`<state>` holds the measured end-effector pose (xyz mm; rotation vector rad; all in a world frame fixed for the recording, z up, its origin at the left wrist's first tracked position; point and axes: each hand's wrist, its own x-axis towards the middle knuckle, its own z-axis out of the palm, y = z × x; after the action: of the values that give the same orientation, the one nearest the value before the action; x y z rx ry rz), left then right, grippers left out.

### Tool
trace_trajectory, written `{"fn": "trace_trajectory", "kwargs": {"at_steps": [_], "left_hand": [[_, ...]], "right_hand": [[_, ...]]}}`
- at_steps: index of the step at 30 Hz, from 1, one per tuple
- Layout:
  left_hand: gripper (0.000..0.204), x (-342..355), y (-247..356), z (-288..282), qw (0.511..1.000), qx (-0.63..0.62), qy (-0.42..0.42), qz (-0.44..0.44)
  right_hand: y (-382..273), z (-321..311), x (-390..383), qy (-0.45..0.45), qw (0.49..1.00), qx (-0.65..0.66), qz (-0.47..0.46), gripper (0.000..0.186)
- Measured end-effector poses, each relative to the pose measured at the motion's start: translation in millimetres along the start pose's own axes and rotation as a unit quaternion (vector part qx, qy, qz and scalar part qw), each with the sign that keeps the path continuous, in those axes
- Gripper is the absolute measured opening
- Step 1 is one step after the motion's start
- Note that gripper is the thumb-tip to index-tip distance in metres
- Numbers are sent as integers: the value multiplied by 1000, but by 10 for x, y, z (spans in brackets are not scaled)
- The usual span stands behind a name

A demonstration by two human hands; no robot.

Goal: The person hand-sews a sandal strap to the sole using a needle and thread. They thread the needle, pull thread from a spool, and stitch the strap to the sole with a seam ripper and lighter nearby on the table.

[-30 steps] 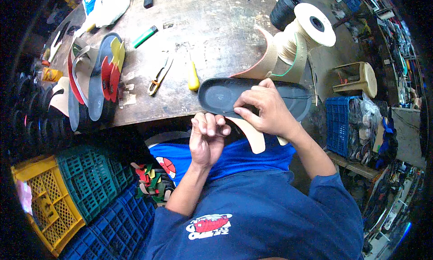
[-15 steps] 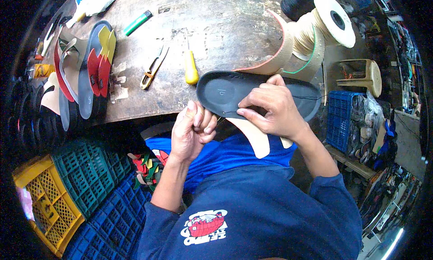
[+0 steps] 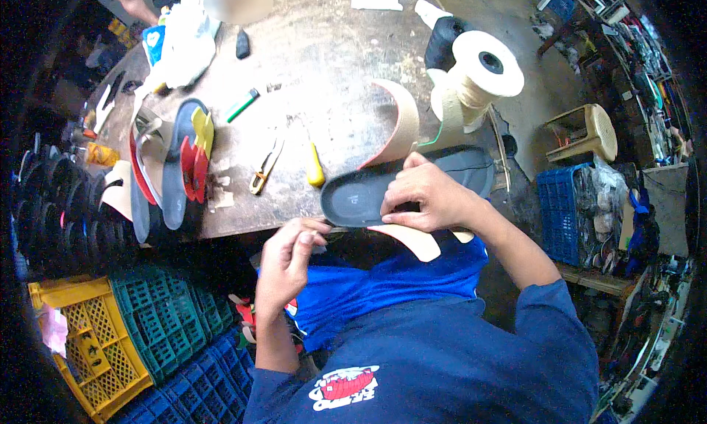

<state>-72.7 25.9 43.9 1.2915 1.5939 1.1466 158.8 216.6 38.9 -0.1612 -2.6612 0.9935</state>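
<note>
A black sandal sole [image 3: 352,200] lies at the table's front edge, toe end to the left. Curled over its near edge, my right hand [image 3: 431,197] grips the sole with thumb and fingers pinched. A dark thread lies along the sole's right part. Beige straps come out from under it: one strap [image 3: 414,242] hangs toward my lap, and a red-edged strap [image 3: 403,122] curves up on the far side. My left hand [image 3: 287,258] is closed just off the sole's near left edge, thumb against bent fingers; whatever is between them is too small to make out.
On the table are a yellow-handled awl [image 3: 315,168], thread snips [image 3: 264,170], a green marker-like stick [image 3: 243,105] and a large cream thread spool [image 3: 482,71]. Sandal parts [image 3: 177,163] are piled left. Plastic crates [image 3: 162,313] stand lower left. Another person's arm [image 3: 132,3] shows far left.
The whole view has shifted, so the table sits lower in it. My left hand has turned from an upright fist to fingers pointing toward the sole. My right hand stays on the sole.
</note>
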Motion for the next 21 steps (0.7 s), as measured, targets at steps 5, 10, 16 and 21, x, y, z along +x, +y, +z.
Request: {"fn": "trace_trajectory", "kwargs": {"at_steps": [5,10,16,21], "left_hand": [[20,355,-44,-416,937,265,225,28],[28,843,-375,-360,889,406,204,54],[16,748,-161,-329,903,333,270,35],[20,570,187,67,992,-117,16,48]], "right_hand": [[72,-98,122,-78,995,30,-54,11],[-283,-207,175,5,992,-106,-61,25],[-1046,546,-347,20,962,268,-47,23],[-895,1548,-414,272,881,247,299,64]]}}
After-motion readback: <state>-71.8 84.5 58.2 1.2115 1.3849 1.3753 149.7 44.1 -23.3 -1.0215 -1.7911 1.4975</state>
